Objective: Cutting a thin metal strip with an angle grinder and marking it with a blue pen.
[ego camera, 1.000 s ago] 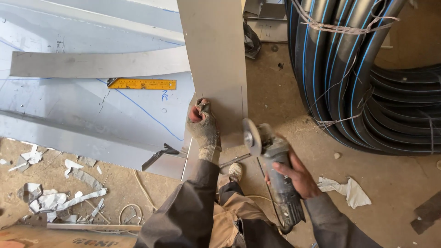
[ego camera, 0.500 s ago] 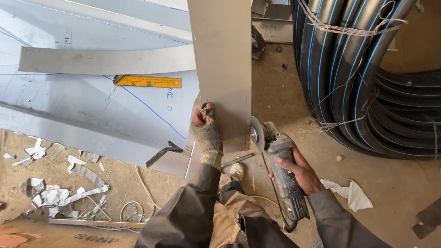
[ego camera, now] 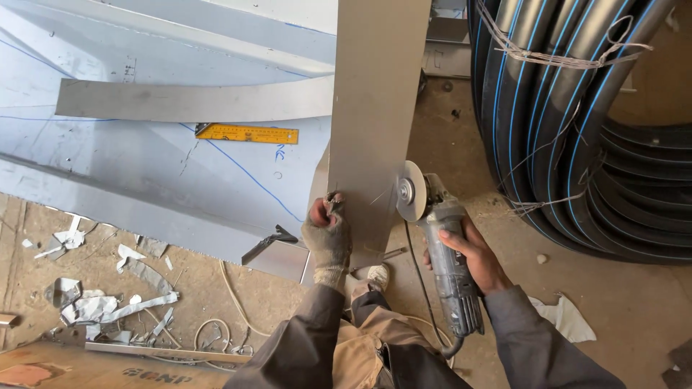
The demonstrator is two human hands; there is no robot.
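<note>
A tall narrow sheet-metal strip [ego camera: 378, 108] stands up from the floor in front of me. My left hand [ego camera: 328, 234], in a worn knit glove, grips the strip's lower left edge. My right hand [ego camera: 472, 252] is bare and wraps around the body of a grey angle grinder [ego camera: 447, 252]. The grinder's cutting disc [ego camera: 411, 201] touches the strip's right edge, just right of the gloved hand. My dark sleeves and tan trousers fill the bottom of the view.
Large metal sheets [ego camera: 144, 166] with blue lines lie on the left, a yellow ruler [ego camera: 247, 133] on them. Metal offcuts [ego camera: 94, 302] litter the dirt floor. A big coil of black pipe with blue stripes [ego camera: 577, 122] stands right. A white rag [ego camera: 566, 317] lies nearby.
My right hand has brought the grinder up and left until its disc meets the strip's right edge. The left hand keeps its hold on the strip.
</note>
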